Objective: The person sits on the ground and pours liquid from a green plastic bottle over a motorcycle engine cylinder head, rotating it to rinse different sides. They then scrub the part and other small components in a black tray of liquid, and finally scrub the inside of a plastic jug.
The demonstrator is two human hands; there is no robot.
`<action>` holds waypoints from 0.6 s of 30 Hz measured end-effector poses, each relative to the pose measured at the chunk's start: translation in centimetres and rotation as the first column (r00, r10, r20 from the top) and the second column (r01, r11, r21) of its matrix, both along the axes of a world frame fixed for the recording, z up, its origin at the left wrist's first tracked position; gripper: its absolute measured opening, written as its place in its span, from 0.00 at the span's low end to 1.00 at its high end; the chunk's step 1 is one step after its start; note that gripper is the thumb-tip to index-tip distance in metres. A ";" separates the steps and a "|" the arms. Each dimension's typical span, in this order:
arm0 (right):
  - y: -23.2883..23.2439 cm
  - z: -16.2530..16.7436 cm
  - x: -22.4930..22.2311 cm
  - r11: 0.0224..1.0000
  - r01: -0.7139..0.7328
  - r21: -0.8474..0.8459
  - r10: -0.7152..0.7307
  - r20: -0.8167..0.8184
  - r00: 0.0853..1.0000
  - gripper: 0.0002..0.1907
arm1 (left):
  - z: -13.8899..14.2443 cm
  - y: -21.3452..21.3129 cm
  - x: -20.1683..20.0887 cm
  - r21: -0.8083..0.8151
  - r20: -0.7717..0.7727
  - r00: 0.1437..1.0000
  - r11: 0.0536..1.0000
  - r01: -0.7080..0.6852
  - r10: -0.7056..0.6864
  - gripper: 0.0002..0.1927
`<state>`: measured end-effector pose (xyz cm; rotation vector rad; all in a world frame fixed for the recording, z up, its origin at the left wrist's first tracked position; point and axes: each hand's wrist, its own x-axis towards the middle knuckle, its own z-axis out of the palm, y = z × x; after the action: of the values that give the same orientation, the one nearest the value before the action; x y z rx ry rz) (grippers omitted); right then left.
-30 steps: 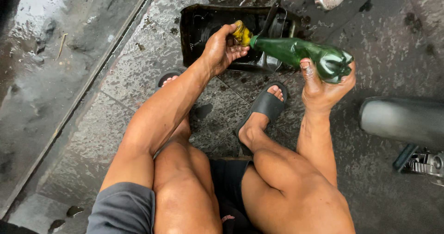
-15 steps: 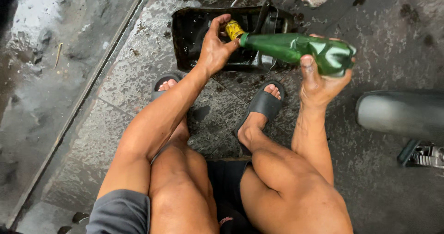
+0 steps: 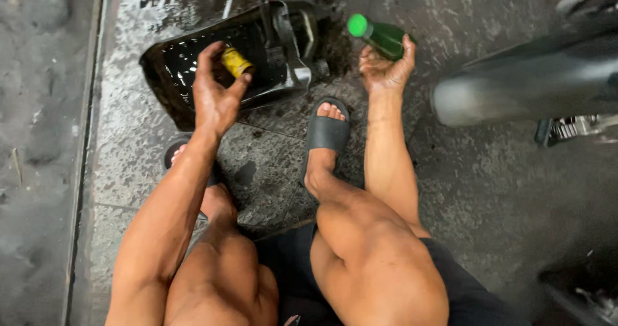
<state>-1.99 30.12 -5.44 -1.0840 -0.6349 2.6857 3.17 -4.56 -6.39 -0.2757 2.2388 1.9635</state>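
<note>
The person squats over wet pavement with 2 hands held out above a black drain pan [image 3: 168, 75] full of dark oil. The left hand [image 3: 215, 94] is raised over the pan, palm toward the body, its thumb and fingers pinched around a small yellow cap [image 3: 236, 61]; the cap sits at the fingertips, just above the dark liquid. The right hand [image 3: 385, 71] lies to the right of the pan's black spout end, well apart from the left hand, and grips a green bottle [image 3: 380, 36] from below, fingers wrapped round its body. The bottle's long axis runs up and to the left from that hand, so its round green end points toward the pan and toward the cap. The cap therefore lies left of the bottle's near end, with the pan's rim and spout between them. The left hand is the nearer one to the pan. A black sandal [image 3: 327, 129] sits below the right hand, and a grey motorcycle part [image 3: 515, 87] lies to its right.
</note>
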 end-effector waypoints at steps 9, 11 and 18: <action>-0.6 0.9 -1.5 0.915 0.170 -0.367 -0.102 0.198 0.975 0.40 | 0.0 0.3 0.8 -0.054 -0.004 1.000 0.998 0.007 -0.008 0.32; -0.6 0.8 -1.9 0.879 0.198 -0.435 -0.086 0.264 0.961 0.36 | 0.1 0.5 1.0 -0.106 0.019 1.000 0.994 0.021 -0.019 0.32; 1.2 0.5 -1.3 0.738 0.229 -0.635 0.003 0.342 0.940 0.21 | 1.9 0.7 1.6 -0.110 0.069 0.996 0.992 0.061 -0.053 0.33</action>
<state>-3.31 31.29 -4.97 -1.6802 0.4289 2.6864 4.77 -3.90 -4.45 -0.2823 2.2924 1.7768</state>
